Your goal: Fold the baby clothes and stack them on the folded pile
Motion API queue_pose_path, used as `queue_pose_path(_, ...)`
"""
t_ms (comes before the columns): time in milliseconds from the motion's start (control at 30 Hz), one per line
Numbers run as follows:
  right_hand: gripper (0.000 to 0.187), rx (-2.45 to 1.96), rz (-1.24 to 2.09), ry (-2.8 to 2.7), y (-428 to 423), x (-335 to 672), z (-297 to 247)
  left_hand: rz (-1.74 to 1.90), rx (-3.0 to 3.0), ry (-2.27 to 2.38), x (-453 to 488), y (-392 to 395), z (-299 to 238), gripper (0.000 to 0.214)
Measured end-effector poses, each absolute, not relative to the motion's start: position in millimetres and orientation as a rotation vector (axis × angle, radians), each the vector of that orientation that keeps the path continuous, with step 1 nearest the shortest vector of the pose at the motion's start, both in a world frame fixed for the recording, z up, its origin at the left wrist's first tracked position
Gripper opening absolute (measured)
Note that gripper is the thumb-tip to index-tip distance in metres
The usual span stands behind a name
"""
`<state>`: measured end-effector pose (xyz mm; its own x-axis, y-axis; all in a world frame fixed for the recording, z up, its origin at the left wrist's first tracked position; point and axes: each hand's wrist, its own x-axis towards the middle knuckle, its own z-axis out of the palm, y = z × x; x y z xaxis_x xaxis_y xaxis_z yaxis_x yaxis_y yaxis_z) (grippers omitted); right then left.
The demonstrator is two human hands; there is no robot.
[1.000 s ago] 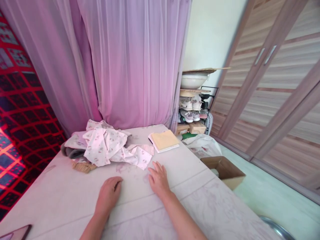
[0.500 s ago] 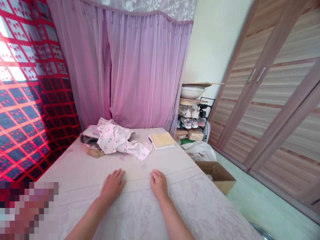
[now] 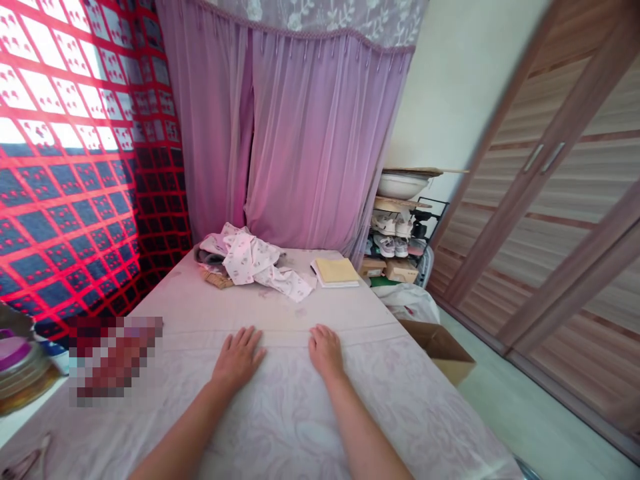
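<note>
My left hand (image 3: pixel 239 359) lies palm down on the patterned pale bed cover (image 3: pixel 295 413), its fingers spread. To its right, my right hand (image 3: pixel 326 351) rests on the same cover, fingers stretched forward and lying close together. Neither hand holds anything. Beyond them, at the far left of the bed, is a crumpled heap of clothes (image 3: pixel 255 261) in pink-white printed cloth, with greyer pieces beneath. A yellow pad on white paper (image 3: pixel 336 272) lies at the far right, apart from both hands.
On the right floor stand an open cardboard box (image 3: pixel 453 367) and a shoe rack (image 3: pixel 395 243), with a wooden wardrobe (image 3: pixel 570 220) behind. At left are a purple-lidded jar (image 3: pixel 17 370), a thin cable (image 3: pixel 43 457) and a red-checked curtain (image 3: pixel 65 200). A pixelated patch hides part of the left edge.
The view has turned left and slightly down, bringing the jar and cable into sight. Both hands stay on the bed cover; the left fingers look more spread.
</note>
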<state>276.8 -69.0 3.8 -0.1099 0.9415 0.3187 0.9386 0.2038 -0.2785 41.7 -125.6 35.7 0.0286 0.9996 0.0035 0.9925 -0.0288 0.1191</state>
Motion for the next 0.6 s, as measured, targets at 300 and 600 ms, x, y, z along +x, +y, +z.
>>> queue_pose_path(300, 0.031, -1.691, -0.065, -2.059, -69, 283, 0, 0.214, 2.177, 2.125, 45, -129, 37, 0.055)
queue_pose_path(600, 0.031, -1.613, -0.135, -2.043, -66, 288, -8, 0.284, 2.151, 2.108, 46, -131, 36, 0.056)
